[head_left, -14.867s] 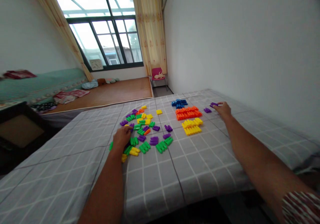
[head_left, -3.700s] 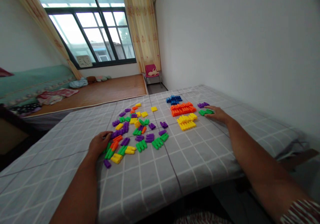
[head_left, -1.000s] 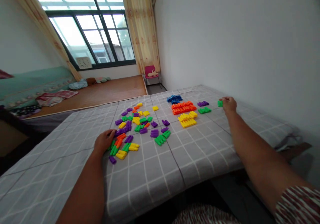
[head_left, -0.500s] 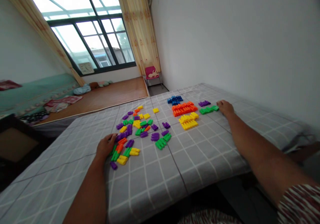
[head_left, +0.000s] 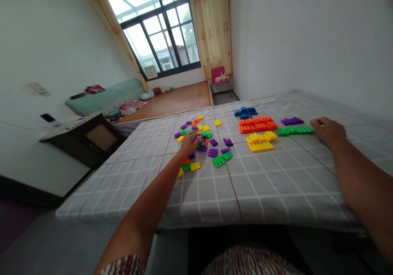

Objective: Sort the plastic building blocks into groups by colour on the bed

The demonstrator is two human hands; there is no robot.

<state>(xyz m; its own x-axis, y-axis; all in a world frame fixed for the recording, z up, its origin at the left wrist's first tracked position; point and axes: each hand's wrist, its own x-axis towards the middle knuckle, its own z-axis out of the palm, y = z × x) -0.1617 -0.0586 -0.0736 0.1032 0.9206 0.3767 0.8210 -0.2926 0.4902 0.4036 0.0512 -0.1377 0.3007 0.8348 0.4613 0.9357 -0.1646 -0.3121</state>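
Note:
My left hand (head_left: 189, 143) is over the loose pile of colored plastic blocks, fingers stretched forward among them and nothing visibly held. Green blocks (head_left: 206, 135) lie just past its fingertips; purple blocks (head_left: 212, 152) are to its right. The palm and forearm hide part of the pile. At the right, my right hand (head_left: 330, 131) rests on the cloth with its fingers curled at the end of a row of green blocks (head_left: 294, 131). What its fingers hold, if anything, is hidden. A short purple row (head_left: 292, 121) sits behind the green one.
Orange blocks (head_left: 258, 125), yellow blocks (head_left: 261, 141) and blue blocks (head_left: 245, 112) are grouped by color between my hands. A checked grey cloth (head_left: 215, 197) covers the table. The wall (head_left: 307, 41) rises on the right, and a dark cabinet (head_left: 82, 138) stands left.
My left hand has moved from the near-left edge of the pile forward over its middle. The view has turned left; my right hand stays by the end of the green row.

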